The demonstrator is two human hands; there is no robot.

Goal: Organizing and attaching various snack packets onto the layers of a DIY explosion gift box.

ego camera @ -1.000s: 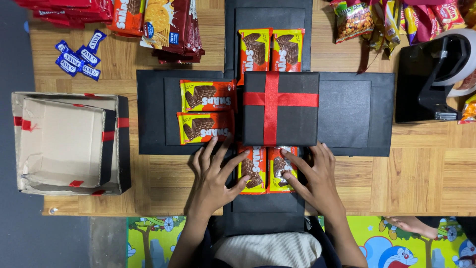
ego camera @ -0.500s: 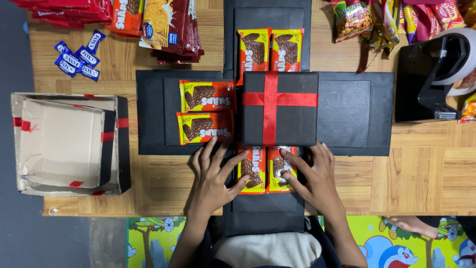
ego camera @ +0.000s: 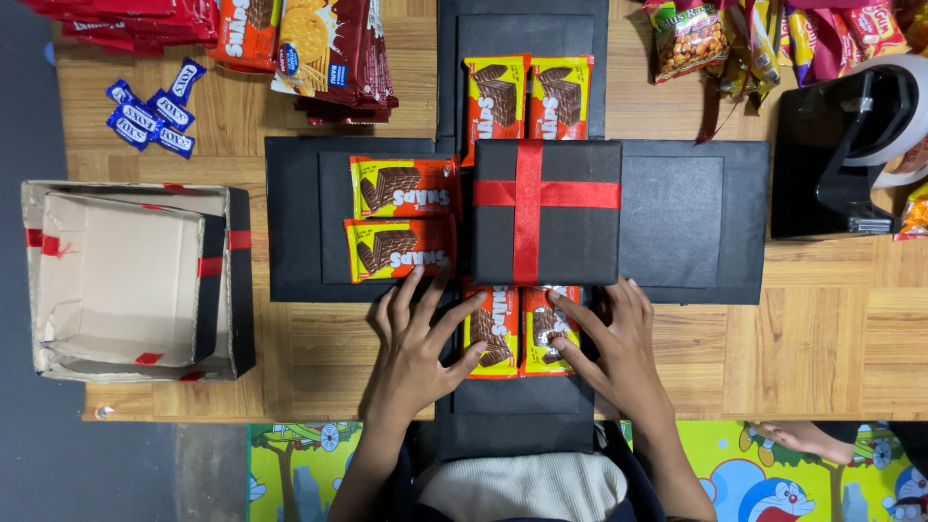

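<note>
Two hands, left (ego camera: 418, 340) and right (ego camera: 611, 340), fingers spread, pressed two wafer packs (ego camera: 522, 329) onto the near flap (ego camera: 512, 411); sticking them seemingly needed firm, even pressure.

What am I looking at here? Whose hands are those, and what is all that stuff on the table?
The picture comes from a camera worn on a person's head, looking straight down, so the two hands belong to that person. There is no machine. On the wooden table lies a black box unfolded flat like a cross, with a small black gift box tied with red ribbon in the middle. Yellow-and-red wafer packets lie in pairs on three flaps. The left hand and right hand press flat beside the nearest pair, with fingers touching the packets; nothing is lifted. To the left sits an open cardboard box, with little blue candies above it. More snack packs lie at the far edge.
</note>
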